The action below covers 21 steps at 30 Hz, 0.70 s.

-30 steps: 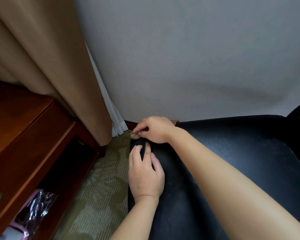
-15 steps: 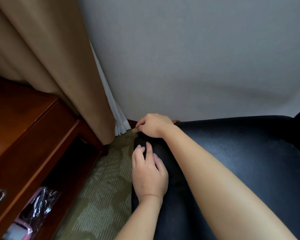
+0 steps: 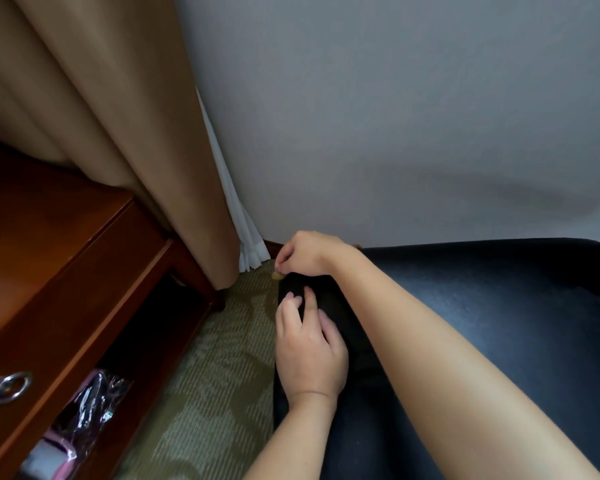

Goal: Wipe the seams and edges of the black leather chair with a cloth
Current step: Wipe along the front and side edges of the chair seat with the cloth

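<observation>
The black leather chair (image 3: 482, 306) fills the lower right, its far edge against the wall. My right hand (image 3: 307, 252) reaches across to the chair's far left corner and pinches a small yellowish cloth (image 3: 277, 275), of which only a tip shows below my fingers. My left hand (image 3: 309, 344) lies flat on the chair's left edge just below that corner, fingers straight and spread, pressing on the leather.
A brown wooden desk (image 3: 66, 258) with a metal ring pull (image 3: 9, 388) stands at left, plastic-wrapped items (image 3: 84, 407) beneath it. Tan curtain (image 3: 118, 133) and white sheer (image 3: 243, 237) hang at the corner. Green patterned carpet (image 3: 215, 375) lies between desk and chair.
My right hand with the cloth has crept slightly further along the far left corner. My left hand stays flat on the left edge. The view has shifted a little.
</observation>
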### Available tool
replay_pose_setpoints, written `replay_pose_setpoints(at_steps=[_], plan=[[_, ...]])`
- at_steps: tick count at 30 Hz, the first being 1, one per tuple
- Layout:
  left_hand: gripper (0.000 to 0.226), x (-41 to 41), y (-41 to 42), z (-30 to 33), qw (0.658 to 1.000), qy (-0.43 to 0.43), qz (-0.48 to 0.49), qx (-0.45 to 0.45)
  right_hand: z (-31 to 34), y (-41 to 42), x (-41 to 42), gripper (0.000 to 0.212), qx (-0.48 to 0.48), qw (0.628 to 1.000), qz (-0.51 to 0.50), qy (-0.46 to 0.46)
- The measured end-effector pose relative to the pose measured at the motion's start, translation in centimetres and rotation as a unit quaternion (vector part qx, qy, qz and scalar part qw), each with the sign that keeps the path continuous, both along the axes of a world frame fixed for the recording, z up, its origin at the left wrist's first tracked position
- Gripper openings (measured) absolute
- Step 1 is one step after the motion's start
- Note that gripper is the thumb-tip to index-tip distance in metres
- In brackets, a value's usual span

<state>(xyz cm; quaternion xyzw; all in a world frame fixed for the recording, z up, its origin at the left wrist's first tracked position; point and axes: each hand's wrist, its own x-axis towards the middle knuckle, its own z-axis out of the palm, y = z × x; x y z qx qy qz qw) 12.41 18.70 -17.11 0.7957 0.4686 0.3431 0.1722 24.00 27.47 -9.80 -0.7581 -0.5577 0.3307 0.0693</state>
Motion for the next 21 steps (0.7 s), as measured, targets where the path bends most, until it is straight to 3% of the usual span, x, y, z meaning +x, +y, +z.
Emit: replay_pose_setpoints(at_steps=[2,6,14,21], plan=[[0.045,0.0,0.0,0.0,1.0,-0.002,0.002,-0.002,0.3,0.0,-0.1,0.013,-0.018,0.999,0.02,0.03],[0.045,0.1,0.2,-0.2,1.0,-0.007,0.004,0.004,-0.2,0.4,-0.6,0.006,-0.016,0.997,0.052,-0.05],[0.045,0.1,0.2,-0.2,1.0,-0.008,0.002,0.003,-1.0,-0.1,-0.1,0.029,0.041,0.996,-0.032,-0.077],[0.045,0.0,0.1,-0.2,1.0,-0.005,0.002,-0.006,-0.3,0.5,-0.3,0.018,-0.024,0.999,0.023,0.002]])
